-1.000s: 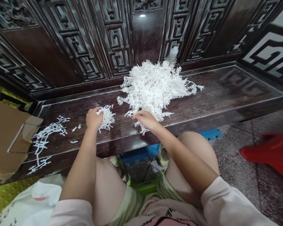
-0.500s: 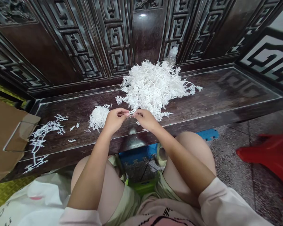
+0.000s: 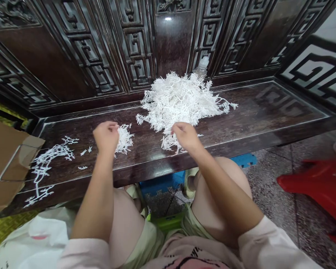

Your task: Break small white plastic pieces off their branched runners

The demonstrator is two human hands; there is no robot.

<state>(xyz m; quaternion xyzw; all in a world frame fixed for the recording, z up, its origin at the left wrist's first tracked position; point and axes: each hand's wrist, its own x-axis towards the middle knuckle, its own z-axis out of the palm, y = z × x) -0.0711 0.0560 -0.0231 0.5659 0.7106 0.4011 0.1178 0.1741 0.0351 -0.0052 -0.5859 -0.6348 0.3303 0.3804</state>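
Seated facing a dark carved-wood bench (image 3: 242, 112), my knees just under its front edge. My left hand (image 3: 106, 136) is over the bench, left of centre, its fingers (image 3: 112, 129) bunched and curled in; I cannot tell whether they have hold of anything (the hand's back hides the tips). Just beside it on the right lies a small tuft of white branching sprigs (image 3: 124, 140).

My right hand (image 3: 186, 136) is at the near side of a large heap of white sprigs (image 3: 175, 101), fingers (image 3: 177, 129) curled downward and touching the sprigs. Whether they pinch any, I cannot tell. The heap sits mid-bench toward the back edge, with a spill of sprigs reaching toward the front edge under that hand.

Toward the bench's left end lie a loose, spread-out trail of sprigs (image 3: 52, 160) and a few short bits (image 3: 85, 151). A piece of brown cardboard (image 3: 8, 164) overlaps that end. A plastic bottle (image 3: 203, 67) stands behind the heap, against the carved lattice panel (image 3: 137, 48). Off to the right, over the speckled terrazzo floor (image 3: 268, 194), is a red plastic stool (image 3: 316, 183) (only part of it in view).
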